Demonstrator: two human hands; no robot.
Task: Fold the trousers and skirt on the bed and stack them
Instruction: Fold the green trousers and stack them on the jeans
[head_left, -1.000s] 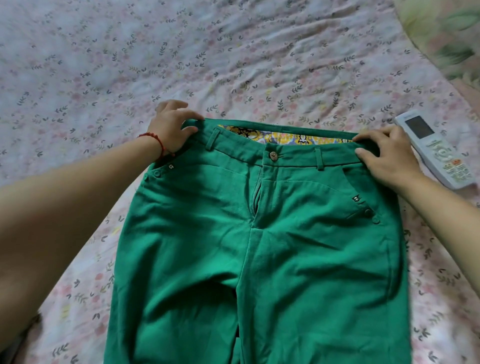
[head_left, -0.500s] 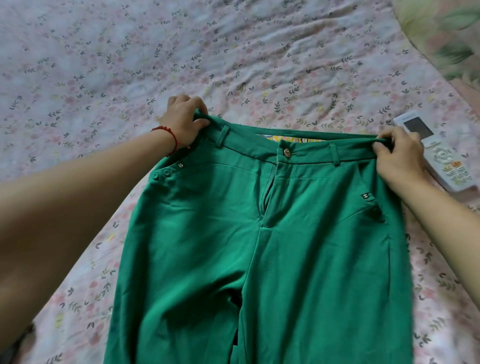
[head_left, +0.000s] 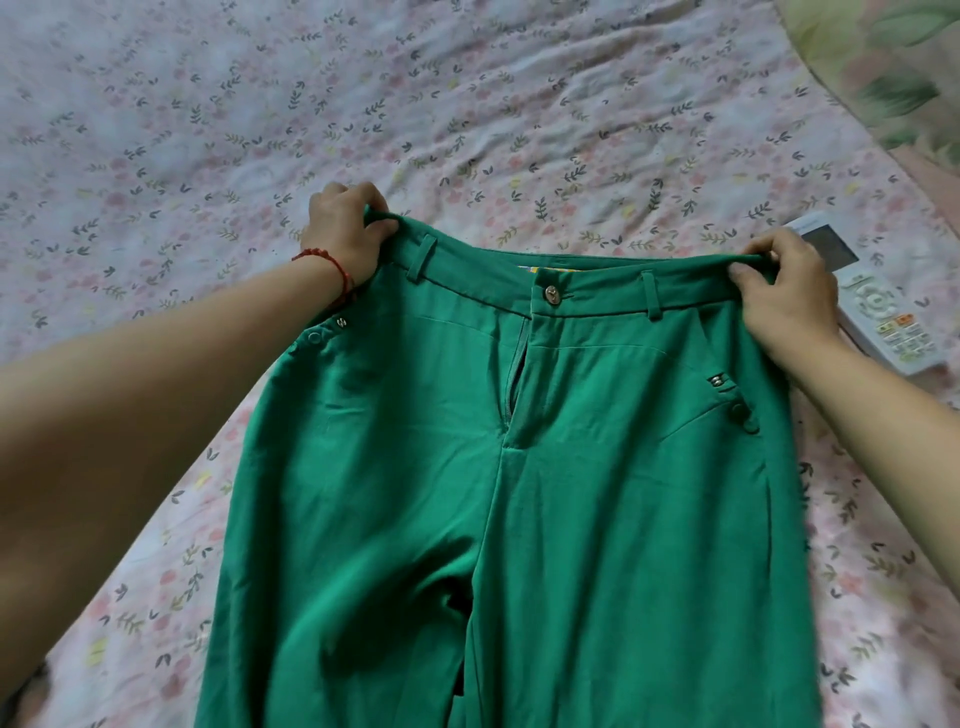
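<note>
Green trousers (head_left: 519, 493) lie front side up on the bed, waistband away from me, legs running off the bottom of the view. A gold button closes the waistband in the middle. My left hand (head_left: 345, 231), with a red cord on its wrist, pinches the waistband's left corner. My right hand (head_left: 784, 288) pinches the right corner. Both corners are raised a little off the sheet and the waistband is pulled taut between them. No skirt is in view.
The bed sheet (head_left: 467, 104) is pale with a small floral print and wrinkled. A white remote control (head_left: 878, 317) lies just right of my right hand, partly hidden by it. A leaf-patterned cushion or cover (head_left: 893, 67) fills the top right corner.
Both hands went from resting on the waistband corners to pinching and lifting them. The waistband is now stretched tighter, hiding most of the yellow lining.
</note>
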